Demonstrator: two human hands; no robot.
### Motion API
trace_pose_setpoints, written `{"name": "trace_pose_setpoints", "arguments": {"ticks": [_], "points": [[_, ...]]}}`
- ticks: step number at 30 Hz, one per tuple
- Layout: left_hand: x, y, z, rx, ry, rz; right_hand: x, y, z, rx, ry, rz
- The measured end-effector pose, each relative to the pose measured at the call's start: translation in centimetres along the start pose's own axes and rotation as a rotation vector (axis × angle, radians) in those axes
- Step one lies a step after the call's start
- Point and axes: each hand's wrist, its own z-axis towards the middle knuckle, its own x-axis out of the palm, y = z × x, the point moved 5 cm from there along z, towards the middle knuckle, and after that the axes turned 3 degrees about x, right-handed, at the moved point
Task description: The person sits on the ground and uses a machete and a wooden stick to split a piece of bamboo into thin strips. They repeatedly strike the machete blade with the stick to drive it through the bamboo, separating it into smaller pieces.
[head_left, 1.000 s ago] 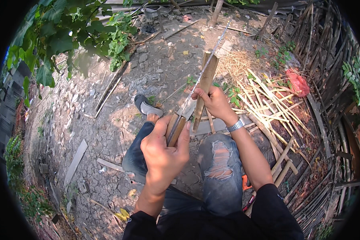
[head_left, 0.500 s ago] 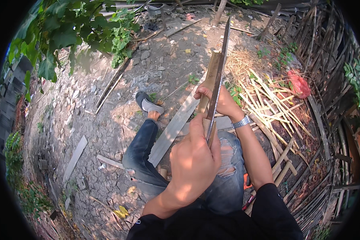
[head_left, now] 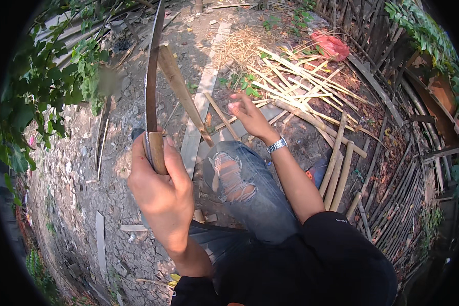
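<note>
My left hand (head_left: 160, 196) is closed round the wooden handle of a machete (head_left: 152, 66), its long dark blade pointing up and away from me. Just right of the blade, a split length of bamboo (head_left: 181, 89) tilts with its lower end toward my knee; neither hand touches it. Whether it is falling or leaning on something, I cannot tell. A thin bamboo strip (head_left: 221, 116) slants beside it. My right hand (head_left: 249, 115), a watch on its wrist, is over my raised knee, empty with fingers partly spread.
Pale split strips (head_left: 311, 89) lie heaped at the far right by a red plastic bag (head_left: 330, 46). Several round poles (head_left: 336, 176) rest right of my forearm. A grey plank (head_left: 206, 86) runs across the ground ahead. Leafy vines (head_left: 51, 97) hang at the left.
My right hand has let go of the bamboo and moved away to the right. My left hand has swung left with the machete, apart from the bamboo. The view has shifted to the right.
</note>
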Motion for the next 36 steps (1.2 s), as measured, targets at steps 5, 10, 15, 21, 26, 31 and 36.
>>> {"name": "trace_pose_setpoints", "arguments": {"ticks": [5, 10, 15, 21, 26, 31, 36], "points": [[-0.2, 1.5, 0.4, -0.052, -0.024, -0.103, -10.0, -19.8, -18.6, 0.509, -0.516, -0.579], [-0.7, 2.6, 0.5, -0.108, -0.066, -0.127, -16.5, -24.2, -38.1, 0.901, -0.951, -0.925], [-1.1, 4.0, 0.1, -0.066, -0.097, -0.151, -19.5, -25.8, -46.8, 1.261, -0.884, -0.799], [-1.0, 3.0, -0.9, -0.119, -0.096, -0.088, -18.6, -25.0, -45.6, 1.092, -0.814, -0.944], [-1.0, 2.1, -0.9, -0.071, -0.053, -0.066, -17.8, -27.9, -40.8, 1.017, -0.714, -0.999], [-1.2, 2.1, -1.3, -0.14, -0.075, -0.031, -19.1, -29.3, -38.1, 1.332, -0.72, -0.891], [-1.5, 2.5, -1.7, -0.139, -0.072, -0.001, -20.5, -30.0, -37.3, 1.462, -0.76, -0.893]]}}
